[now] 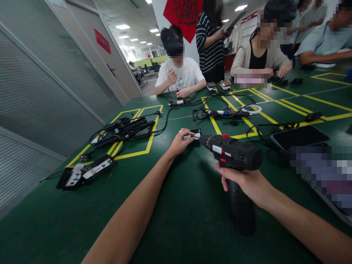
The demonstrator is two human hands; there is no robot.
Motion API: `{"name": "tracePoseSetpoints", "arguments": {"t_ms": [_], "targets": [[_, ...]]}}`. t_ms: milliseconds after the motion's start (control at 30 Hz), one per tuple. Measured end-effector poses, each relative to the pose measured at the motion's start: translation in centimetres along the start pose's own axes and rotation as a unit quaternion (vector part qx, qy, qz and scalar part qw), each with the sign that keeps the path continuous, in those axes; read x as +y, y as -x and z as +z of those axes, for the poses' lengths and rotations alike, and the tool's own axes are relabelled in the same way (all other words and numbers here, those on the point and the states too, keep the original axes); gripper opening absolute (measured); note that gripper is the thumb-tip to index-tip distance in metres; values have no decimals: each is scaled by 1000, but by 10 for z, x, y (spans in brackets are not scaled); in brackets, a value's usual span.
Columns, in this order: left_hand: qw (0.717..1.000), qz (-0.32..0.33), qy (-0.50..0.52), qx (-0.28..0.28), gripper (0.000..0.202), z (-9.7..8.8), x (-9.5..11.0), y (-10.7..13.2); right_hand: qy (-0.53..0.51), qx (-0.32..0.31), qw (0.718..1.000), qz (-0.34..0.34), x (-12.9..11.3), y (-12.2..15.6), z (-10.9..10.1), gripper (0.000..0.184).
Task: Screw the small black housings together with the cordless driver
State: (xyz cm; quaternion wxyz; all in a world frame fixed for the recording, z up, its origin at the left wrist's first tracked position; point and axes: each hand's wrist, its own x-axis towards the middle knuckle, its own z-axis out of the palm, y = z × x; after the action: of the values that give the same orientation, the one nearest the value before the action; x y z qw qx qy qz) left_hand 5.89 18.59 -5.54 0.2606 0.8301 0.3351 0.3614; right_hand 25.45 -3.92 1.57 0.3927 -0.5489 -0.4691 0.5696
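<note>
My right hand [242,181] is wrapped round the handle of a black cordless drill [233,150] with red buttons. The drill points left, and its bit reaches the small black device with a white face [196,134] on the table. My left hand [183,141] has its fingers closed on that device from the left side. I cannot make out whether a screw sits at the tip of the bit.
Bundled black cables and adapters [129,128] lie on the left, with a long black piece bearing white labels [99,168] nearer. A corded tool [225,113] and white ring [251,109] lie beyond the drill. A dark tablet [299,137] is right. Co-workers sit opposite.
</note>
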Motion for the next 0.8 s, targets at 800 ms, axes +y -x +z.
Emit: {"name": "tracePoseSetpoints", "arguments": {"t_ms": [800], "targets": [[1000, -17, -13, -11, 17, 2, 4, 0, -11, 0, 1000, -7, 1, -1, 1, 21]]}}
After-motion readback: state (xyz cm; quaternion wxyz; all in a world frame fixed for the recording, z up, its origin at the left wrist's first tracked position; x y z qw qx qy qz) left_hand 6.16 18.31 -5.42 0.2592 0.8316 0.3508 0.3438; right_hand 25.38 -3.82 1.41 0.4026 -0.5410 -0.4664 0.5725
